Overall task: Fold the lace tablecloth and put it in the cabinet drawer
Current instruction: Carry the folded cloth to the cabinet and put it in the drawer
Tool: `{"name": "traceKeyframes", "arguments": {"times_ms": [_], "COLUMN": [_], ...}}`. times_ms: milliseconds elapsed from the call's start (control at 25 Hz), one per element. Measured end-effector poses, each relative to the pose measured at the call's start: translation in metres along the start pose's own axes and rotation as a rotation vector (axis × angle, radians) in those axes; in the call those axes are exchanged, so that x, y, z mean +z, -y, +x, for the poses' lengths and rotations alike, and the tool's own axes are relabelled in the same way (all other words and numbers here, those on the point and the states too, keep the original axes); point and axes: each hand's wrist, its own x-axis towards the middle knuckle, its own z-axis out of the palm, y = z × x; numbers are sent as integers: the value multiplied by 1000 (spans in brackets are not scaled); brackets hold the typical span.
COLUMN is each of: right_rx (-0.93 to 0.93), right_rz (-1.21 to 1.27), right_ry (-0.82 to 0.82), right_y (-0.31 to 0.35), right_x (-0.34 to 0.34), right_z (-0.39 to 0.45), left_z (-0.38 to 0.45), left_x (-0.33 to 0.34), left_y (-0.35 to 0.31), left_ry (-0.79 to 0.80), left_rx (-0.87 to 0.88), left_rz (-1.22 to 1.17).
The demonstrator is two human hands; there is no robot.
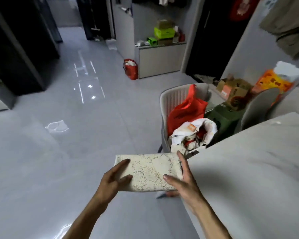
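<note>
The cream lace tablecloth [148,171] is folded into a thick rectangular bundle and held in the air over the grey floor, just left of a white table corner. My left hand [113,181] holds its left end, thumb on top and fingers underneath. My right hand [184,181] holds the right end, thumb on the top face and fingers wrapped under and along the side. A low grey cabinet [160,59] with a drawer-like front stands at the far wall.
A white table [248,169] fills the lower right. A grey chair [176,100] beside it carries a red bag [186,109] and crumpled white cloth [193,133]. A red bag [130,69] sits on the floor by the cabinet. Dark furniture lines the left; glossy floor lies between.
</note>
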Motion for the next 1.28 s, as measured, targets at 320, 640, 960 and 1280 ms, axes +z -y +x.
{"name": "traceKeyframes", "arguments": {"times_ms": [320, 640, 960, 1280], "right_rx": [-118, -77, -41, -31], "right_rz": [-276, -318, -328, -368], "right_ry": [201, 398, 620, 713], "right_y": [14, 25, 54, 78], "right_x": [321, 536, 764, 988], "right_z": [106, 233, 423, 561], "left_z": [-10, 38, 138, 219], "left_x": [-320, -536, -751, -971], "left_y": [0, 8, -9, -14], "left_ry": [-243, -411, -710, -838], "left_rx": [48, 37, -18, -39], "left_rz": [-90, -143, -137, -188]}}
